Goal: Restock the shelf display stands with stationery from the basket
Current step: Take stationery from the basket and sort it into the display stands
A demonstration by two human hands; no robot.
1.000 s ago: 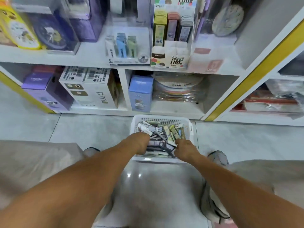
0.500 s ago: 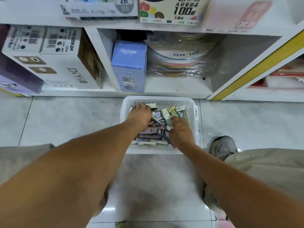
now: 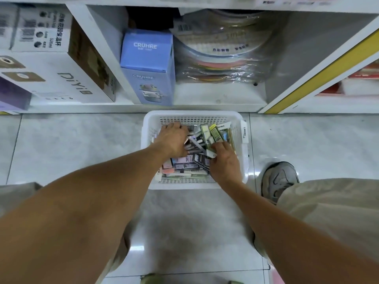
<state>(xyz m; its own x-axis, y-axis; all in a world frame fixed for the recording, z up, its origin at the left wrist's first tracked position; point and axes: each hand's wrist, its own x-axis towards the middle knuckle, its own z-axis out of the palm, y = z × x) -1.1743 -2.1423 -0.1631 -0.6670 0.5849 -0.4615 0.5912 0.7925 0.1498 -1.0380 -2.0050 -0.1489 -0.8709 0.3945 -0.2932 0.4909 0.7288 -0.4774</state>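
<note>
A white plastic basket (image 3: pixel 192 116) stands on the floor tiles in front of the bottom shelf, filled with several small stationery packs (image 3: pixel 185 166). My left hand (image 3: pixel 174 140) lies palm down in the basket's far left part, fingers spread over the packs and reaching toward the far wall. My right hand (image 3: pixel 224 160) is in the near right part, its fingertips pinching yellow-green lead packs (image 3: pixel 214 134) that stand tilted up. The display stands are out of view.
The bottom shelf behind the basket holds a blue CRUHRE box (image 3: pixel 146 66), a white DIYI box (image 3: pixel 55 76) and plastic-wrapped round sheets (image 3: pixel 223 56). A yellow-edged shelf post (image 3: pixel 320 70) rises at the right. My shoe (image 3: pixel 280 179) stands right of the basket.
The view has tipped down, so the upper shelf with the display stands has left the frame. My left hand slid toward the basket's far side; my right hand lifted the yellow-green packs.
</note>
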